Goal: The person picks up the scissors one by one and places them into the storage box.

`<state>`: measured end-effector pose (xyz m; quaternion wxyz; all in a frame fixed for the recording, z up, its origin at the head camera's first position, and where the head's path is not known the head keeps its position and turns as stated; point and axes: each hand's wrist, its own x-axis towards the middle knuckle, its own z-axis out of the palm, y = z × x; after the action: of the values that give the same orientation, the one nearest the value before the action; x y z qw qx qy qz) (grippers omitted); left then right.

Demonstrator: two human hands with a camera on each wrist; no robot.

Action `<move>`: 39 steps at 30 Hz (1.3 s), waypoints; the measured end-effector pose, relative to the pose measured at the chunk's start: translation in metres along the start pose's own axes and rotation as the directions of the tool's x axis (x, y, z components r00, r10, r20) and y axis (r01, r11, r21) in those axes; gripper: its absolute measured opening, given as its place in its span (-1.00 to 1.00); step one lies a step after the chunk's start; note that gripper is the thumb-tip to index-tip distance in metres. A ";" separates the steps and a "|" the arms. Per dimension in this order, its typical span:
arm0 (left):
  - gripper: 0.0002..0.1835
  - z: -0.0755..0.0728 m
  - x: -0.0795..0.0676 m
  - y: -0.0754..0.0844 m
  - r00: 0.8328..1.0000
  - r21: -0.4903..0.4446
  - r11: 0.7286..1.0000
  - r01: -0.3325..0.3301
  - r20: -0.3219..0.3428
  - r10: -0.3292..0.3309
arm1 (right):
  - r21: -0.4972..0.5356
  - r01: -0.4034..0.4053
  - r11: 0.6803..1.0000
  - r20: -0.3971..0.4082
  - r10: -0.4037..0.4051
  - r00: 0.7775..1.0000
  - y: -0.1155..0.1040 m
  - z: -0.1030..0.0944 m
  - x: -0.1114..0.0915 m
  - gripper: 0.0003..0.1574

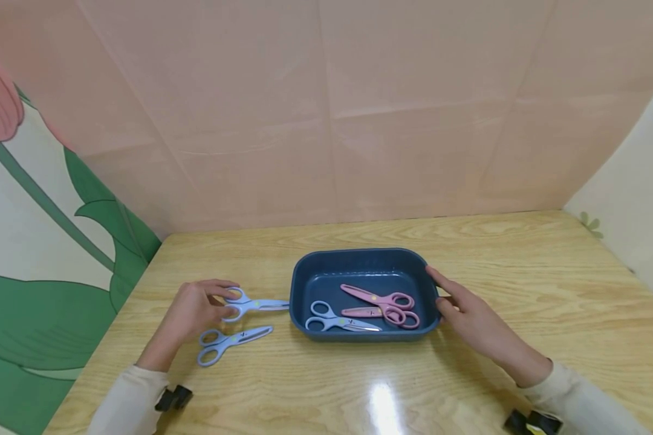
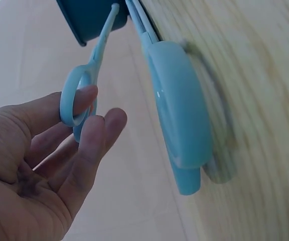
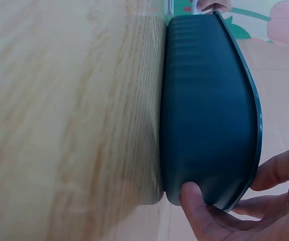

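Note:
My left hand (image 1: 196, 303) pinches a pair of light blue scissors (image 1: 256, 304) by the finger loops, raised off the tabletop in the left wrist view. Their blades point right, the tips at the left rim of a dark blue rectangular tub (image 1: 354, 337). Just below that hand, a second pair of blue scissors (image 1: 225, 345) lies on the table. Inside the tub are another blue pair (image 1: 333, 322) and two overlapping pink pairs (image 1: 367, 295). At the tub's right end, my right hand (image 1: 477, 323) holds the wall, its thumb (image 3: 190, 193) against the outer side.
The tub stands on a wood-grain table (image 1: 522, 254). A plain pinkish covering (image 1: 326, 121) rises behind the far edge. At the left hangs a panel with a large flower and green leaves (image 1: 27, 320); a pale panel (image 1: 631, 187) stands at the right.

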<state>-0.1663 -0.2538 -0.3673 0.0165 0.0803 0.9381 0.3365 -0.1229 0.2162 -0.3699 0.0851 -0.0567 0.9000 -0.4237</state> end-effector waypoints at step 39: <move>-0.66 -0.028 0.001 0.022 0.999 -0.001 1.000 -0.028 -0.019 0.028 | -0.013 0.012 1.000 -0.042 -0.013 0.999 -0.003 -0.001 -0.002 -0.26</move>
<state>-0.1671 -0.2547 -0.3321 0.0031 0.0900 0.9368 0.3381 -0.1215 0.2154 -0.3664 0.0632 -0.0540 0.9039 -0.4196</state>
